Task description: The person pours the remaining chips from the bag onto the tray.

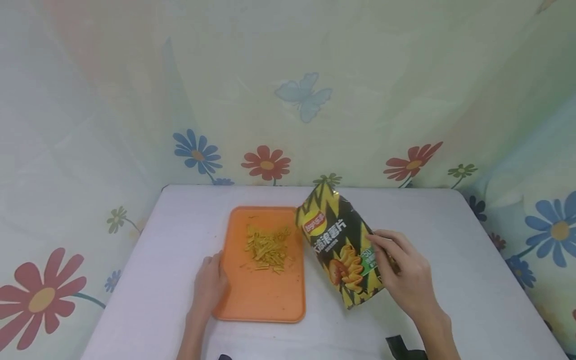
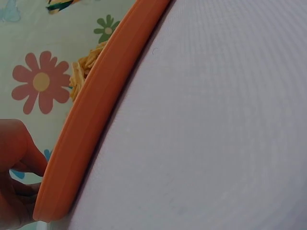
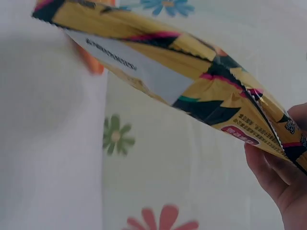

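Observation:
My left hand (image 1: 210,282) grips the left side of a shallow orange tray (image 1: 265,306) on the table. In the left wrist view, the curled fingers (image 2: 18,148) meet the end of the tray's wall (image 2: 91,124). A loose pile of yellow stick-shaped chips (image 1: 267,250) lies in the tray's upper half, with small crumbs around it. My right hand (image 1: 407,272) pinches the right side of a black and yellow Lay's chip bag (image 1: 333,242) between thumb and fingers. The bag slants, its upper left corner overlapping the tray's right edge. In the right wrist view, the bag (image 3: 192,81) appears edge-on.
A white cloth covers the table (image 1: 459,280). Behind it and at both sides hangs a pale curtain (image 1: 360,110) printed with flowers and a butterfly. A black strap (image 1: 405,349) shows beside the right wrist at the bottom of the head view.

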Available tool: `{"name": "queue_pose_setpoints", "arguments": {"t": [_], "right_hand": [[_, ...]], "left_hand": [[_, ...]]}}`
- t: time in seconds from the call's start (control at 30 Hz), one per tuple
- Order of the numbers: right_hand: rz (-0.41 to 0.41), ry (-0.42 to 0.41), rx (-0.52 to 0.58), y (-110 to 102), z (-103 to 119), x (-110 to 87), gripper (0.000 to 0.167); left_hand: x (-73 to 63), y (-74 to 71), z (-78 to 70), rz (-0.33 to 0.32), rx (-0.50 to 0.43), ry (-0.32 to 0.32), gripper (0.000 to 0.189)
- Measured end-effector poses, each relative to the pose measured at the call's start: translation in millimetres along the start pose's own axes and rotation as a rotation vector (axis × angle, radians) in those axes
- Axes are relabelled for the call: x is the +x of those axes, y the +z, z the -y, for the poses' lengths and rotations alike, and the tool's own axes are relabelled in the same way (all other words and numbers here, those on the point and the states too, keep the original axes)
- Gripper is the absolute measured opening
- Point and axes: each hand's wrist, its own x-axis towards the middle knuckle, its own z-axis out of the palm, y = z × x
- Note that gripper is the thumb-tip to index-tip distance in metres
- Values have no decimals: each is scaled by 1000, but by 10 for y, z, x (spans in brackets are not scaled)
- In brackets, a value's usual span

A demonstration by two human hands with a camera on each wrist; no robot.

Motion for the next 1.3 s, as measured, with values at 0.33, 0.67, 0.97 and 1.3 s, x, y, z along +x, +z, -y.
{"name": "queue_pose_setpoints", "arguments": {"t": [0.33, 0.67, 0.97, 1.3], "right_hand": [[-116, 132, -333, -398, -442, -339, 71], [10, 114, -521, -541, -516, -402, 43], [154, 78, -458, -346, -420, -399, 34], [334, 68, -380, -262, -292, -384, 60]], "left_hand": [[-2, -38, -46, -1, 8, 4, 41], [-4, -34, -55, 24, -3, -23, 43], [1, -21, -42, 26, -7, -37, 44], [-12, -9, 0, -6, -9, 14, 42]]}}
